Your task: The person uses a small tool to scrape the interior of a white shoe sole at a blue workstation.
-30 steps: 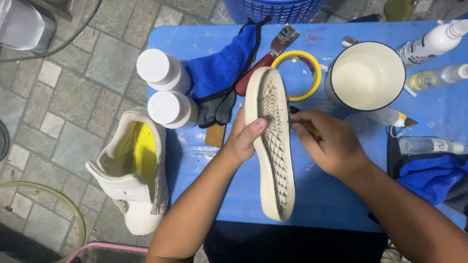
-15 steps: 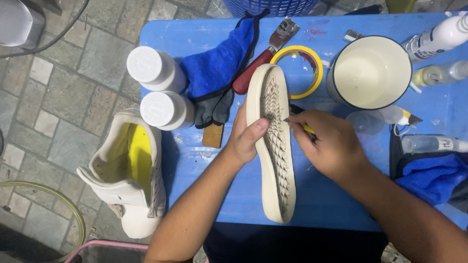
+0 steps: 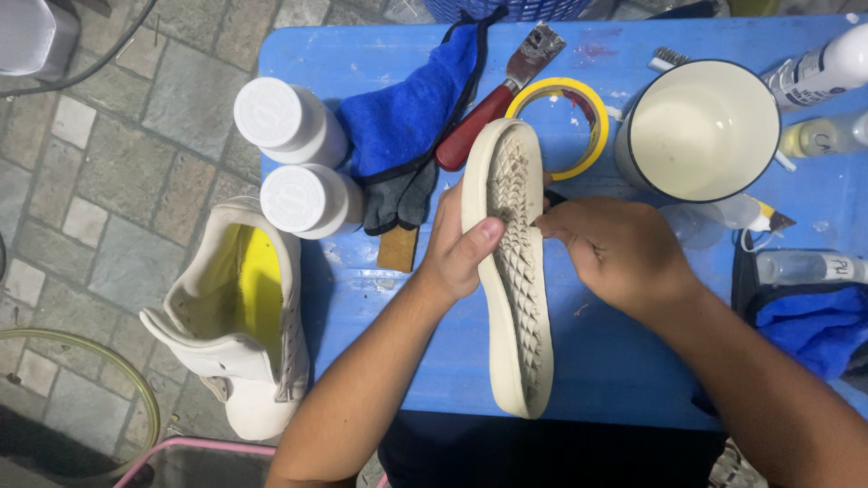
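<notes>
Blue table (image 3: 624,361) over stone tile floor; cream shoe sole (image 3: 515,271) lies tread-up at centre. Our left hand (image 3: 461,248) clamps its edge, thumb on tread. Our right hand (image 3: 615,253) pinches something small against it, item hidden. White shoe (image 3: 240,334) left, white bowl (image 3: 701,131) behind.

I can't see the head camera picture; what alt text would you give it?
Two bare hands work on a cream shoe sole over a blue table: the left hand grips its edge, the right hand presses on its tread. Around it lie a white mug, yellow tape ring, scraper and two white bottles.
</notes>
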